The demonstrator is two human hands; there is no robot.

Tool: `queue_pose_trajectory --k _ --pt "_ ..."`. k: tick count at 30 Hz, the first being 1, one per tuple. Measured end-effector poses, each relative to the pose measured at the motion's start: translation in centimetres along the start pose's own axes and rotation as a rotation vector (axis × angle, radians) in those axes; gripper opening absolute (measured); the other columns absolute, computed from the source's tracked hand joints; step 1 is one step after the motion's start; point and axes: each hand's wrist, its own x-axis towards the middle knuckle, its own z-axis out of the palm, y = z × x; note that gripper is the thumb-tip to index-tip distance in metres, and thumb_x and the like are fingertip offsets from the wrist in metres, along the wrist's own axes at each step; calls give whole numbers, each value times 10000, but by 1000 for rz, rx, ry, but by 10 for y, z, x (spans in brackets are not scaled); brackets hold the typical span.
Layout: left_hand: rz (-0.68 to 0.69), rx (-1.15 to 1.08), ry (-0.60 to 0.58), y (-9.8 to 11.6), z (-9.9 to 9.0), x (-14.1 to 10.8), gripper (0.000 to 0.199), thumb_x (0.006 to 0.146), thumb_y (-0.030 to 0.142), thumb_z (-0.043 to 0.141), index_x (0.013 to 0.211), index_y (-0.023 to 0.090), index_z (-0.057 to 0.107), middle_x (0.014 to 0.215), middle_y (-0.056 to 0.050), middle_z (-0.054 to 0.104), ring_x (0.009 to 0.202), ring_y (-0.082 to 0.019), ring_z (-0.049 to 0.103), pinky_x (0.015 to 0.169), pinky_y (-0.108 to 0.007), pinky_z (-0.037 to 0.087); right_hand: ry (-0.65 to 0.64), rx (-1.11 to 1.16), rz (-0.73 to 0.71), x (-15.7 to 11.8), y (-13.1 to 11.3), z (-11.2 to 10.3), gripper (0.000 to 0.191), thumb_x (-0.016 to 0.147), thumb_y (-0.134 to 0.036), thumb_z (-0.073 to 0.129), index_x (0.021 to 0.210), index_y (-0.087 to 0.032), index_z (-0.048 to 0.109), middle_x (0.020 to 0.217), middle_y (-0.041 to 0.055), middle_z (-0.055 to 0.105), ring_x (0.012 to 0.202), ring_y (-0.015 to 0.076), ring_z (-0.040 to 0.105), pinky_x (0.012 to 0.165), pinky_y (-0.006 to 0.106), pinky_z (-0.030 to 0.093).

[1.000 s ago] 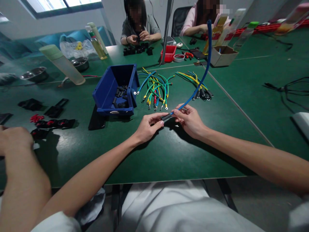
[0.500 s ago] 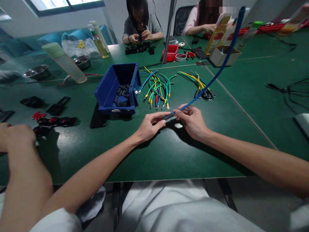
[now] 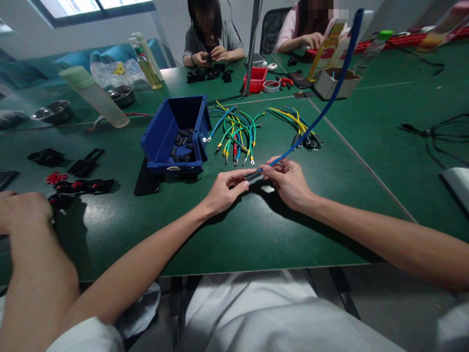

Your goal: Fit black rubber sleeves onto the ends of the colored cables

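A black sleeve (image 3: 252, 175) is pinched between the thumb and fingers of my left hand (image 3: 224, 192). My right hand (image 3: 292, 185) grips a blue wire (image 3: 322, 111) near its lower end, where it meets the sleeve; the rest of the wire curves up to the right. Beyond my hands lie a pile of green, yellow and blue wires with ring terminals (image 3: 236, 132) and, to its right, a bundle of wires with black sleeves (image 3: 296, 122). A blue bin (image 3: 174, 168) left of the pile holds several black sleeves.
A black phone (image 3: 146, 181) lies partly under the bin. Black parts (image 3: 86, 186) and another person's arm (image 3: 36, 244) are at the left. Two people sit across the green table (image 3: 220, 234). Farther back stand a red box (image 3: 255, 80), bottles and a cardboard box (image 3: 335, 85).
The view has shifted slightly, so most things appear a little farther left. Both hands keep their hold on the sleeve and the wire, with little visible movement.
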Motion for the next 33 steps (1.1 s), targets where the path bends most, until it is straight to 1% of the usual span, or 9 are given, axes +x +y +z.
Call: queue_pose_trajectory --k 5,16,22,27,33 --pt "0 -9 3 0 0 0 411 786 254 660 1183 146 682 766 -25 672 627 -94 524 613 -220 410 5 -12 5 0 -2 1 358 557 -353 885 779 -221 635 713 -20 666 609 107 590 569 243 485" --pt "-2 15 -8 -3 -1 -1 415 808 256 648 1211 160 671 734 -10 650 629 -91 502 608 -220 391 -4 24 0 0 -1 1 336 571 -310 883 775 -211 636 690 -29 667 606 91 584 588 229 473" --pt "1 8 -2 -1 0 0 417 796 255 655 1200 153 678 775 -27 674 643 -99 520 632 -232 407 -4 -9 3 0 0 0 339 582 -330 873 788 -216 629 729 -25 659 629 101 593 590 238 482" --pt "2 -2 -6 0 0 0 414 793 254 661 1194 152 680 764 -23 668 637 -97 522 632 -232 410 -30 -18 -13 1 2 -2 315 609 -327 861 793 -220 629 697 -36 636 615 93 576 579 229 469" --pt "3 -7 -10 -2 0 0 415 796 257 660 1198 158 678 786 -23 675 638 -97 525 627 -229 410 -8 -18 -10 0 0 1 338 576 -345 875 778 -225 632 691 -30 634 623 109 585 595 255 490"
